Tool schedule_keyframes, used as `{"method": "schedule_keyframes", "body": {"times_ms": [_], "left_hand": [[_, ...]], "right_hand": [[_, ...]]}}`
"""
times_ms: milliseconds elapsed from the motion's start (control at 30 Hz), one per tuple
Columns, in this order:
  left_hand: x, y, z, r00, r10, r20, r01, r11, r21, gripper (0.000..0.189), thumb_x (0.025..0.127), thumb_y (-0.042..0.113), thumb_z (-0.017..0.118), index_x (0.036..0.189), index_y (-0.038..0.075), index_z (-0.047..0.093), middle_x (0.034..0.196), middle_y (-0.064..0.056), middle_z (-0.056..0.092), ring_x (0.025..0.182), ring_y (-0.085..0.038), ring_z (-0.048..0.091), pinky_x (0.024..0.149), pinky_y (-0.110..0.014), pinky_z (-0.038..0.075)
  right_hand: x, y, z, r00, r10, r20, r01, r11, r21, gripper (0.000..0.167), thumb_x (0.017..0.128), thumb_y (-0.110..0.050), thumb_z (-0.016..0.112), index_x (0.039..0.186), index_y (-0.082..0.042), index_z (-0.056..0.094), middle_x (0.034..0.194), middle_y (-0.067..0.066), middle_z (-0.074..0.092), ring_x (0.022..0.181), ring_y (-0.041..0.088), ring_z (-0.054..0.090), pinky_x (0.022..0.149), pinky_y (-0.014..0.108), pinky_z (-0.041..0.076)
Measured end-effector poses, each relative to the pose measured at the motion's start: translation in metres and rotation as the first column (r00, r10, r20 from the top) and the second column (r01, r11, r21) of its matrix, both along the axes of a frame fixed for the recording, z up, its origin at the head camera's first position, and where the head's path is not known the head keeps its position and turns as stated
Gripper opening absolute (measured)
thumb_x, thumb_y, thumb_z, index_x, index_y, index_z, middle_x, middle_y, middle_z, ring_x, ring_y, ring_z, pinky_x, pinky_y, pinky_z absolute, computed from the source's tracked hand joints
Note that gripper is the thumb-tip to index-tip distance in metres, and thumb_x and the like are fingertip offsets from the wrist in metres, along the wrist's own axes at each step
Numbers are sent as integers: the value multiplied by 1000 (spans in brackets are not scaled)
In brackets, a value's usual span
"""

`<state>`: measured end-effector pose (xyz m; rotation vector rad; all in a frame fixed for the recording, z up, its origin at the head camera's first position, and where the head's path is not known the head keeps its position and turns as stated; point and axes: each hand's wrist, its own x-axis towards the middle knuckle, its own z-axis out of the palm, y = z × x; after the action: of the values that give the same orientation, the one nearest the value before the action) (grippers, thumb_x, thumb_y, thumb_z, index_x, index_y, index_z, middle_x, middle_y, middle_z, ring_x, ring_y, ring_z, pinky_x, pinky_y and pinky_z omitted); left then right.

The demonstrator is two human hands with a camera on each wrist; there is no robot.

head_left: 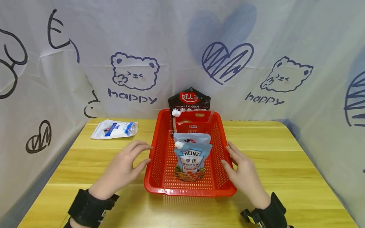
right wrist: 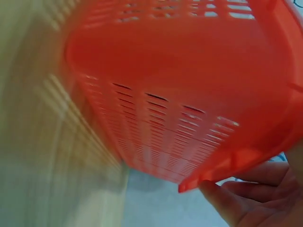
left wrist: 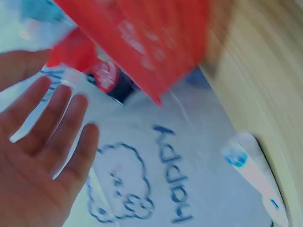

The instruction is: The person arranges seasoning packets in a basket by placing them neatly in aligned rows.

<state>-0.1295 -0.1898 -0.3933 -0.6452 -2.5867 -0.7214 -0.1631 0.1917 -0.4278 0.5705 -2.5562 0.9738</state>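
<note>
A red plastic basket (head_left: 189,192) stands on the table with several upright pouches inside. At the front is a light-blue Heinz pouch (head_left: 191,163) with a white cap; behind it are another pale pouch (head_left: 196,137), red packets (head_left: 194,126) and a black packet (head_left: 190,98). My left hand (head_left: 122,166) is beside the left rim, thumb and fingers spread with nothing between them. On the other side my right hand (head_left: 245,171) holds the right rim, its thumb over the edge and its fingertips (right wrist: 213,191) against the outside. Some of its fingers are hidden behind the rim.
A white-and-blue packet (head_left: 115,129) lies flat at the table's back left. The wooden table (head_left: 265,152) extends on both sides of the basket. A white cloth (head_left: 176,38) with drawn bears and hearts hangs behind and along the sides.
</note>
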Motion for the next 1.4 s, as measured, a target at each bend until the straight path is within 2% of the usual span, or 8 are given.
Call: {"method": "schedule_keyframes", "body": {"times_ms": [100,200,300,433,833,1033,1133,1400], "left_hand": [[-14,-16,-4,994,68,-91,-69,998,-11,43,89,5,81,129,5,66,130,-13,62,118,-33,63,95,-53,57],[-31,-34,-9,987,122,-107,-125,992,-20,45,88,3,81,129,3,64,132,-16,60,119,-37,61,95,-57,55],[-51,-51,-13,983,164,-86,-168,985,-40,48,87,2,80,132,1,62,133,-19,58,121,-40,58,99,-60,51],[-81,-72,-17,977,213,-6,-213,972,-103,57,88,3,78,140,-3,56,143,-25,51,130,-46,51,108,-64,43],[-145,-116,-35,904,332,269,-209,893,-400,86,84,13,80,153,-10,34,156,-37,34,141,-55,36,116,-66,31],[-155,-123,-51,857,377,351,-197,869,-454,78,90,4,69,156,-9,31,158,-38,31,143,-55,36,115,-65,33],[-157,-121,-58,843,402,357,-220,864,-452,69,95,0,59,158,-6,30,158,-36,32,143,-54,37,115,-65,34],[-158,-110,-65,854,452,256,-299,831,-469,66,91,-1,67,151,-6,41,147,-35,47,130,-55,50,102,-67,47]], "right_hand": [[2,-2,-5,999,-15,-28,15,1000,-6,49,93,1,73,139,11,59,152,24,52,122,41,64,83,46,59],[4,-3,-8,999,-30,-21,29,999,-21,45,94,2,70,138,9,61,149,22,55,87,24,76,65,32,62],[6,-3,-9,999,-37,-11,37,999,-36,43,96,3,68,138,8,61,148,20,56,48,4,53,44,24,45],[7,-3,-9,999,-50,-5,50,998,-48,42,97,3,66,139,7,61,149,20,56,40,-2,34,41,22,36],[6,-4,-9,998,-64,10,65,995,-75,41,97,3,66,137,6,62,148,18,57,61,18,67,47,22,43],[5,-5,-10,997,-72,15,73,994,-79,40,96,2,66,136,6,63,147,16,58,106,36,72,57,25,50],[5,-4,-11,997,-69,14,70,994,-82,40,96,2,66,136,6,63,147,16,59,107,35,72,58,25,51],[4,-4,-11,997,-77,27,79,993,-88,40,96,2,67,136,6,63,147,16,58,115,35,69,60,26,53]]}}
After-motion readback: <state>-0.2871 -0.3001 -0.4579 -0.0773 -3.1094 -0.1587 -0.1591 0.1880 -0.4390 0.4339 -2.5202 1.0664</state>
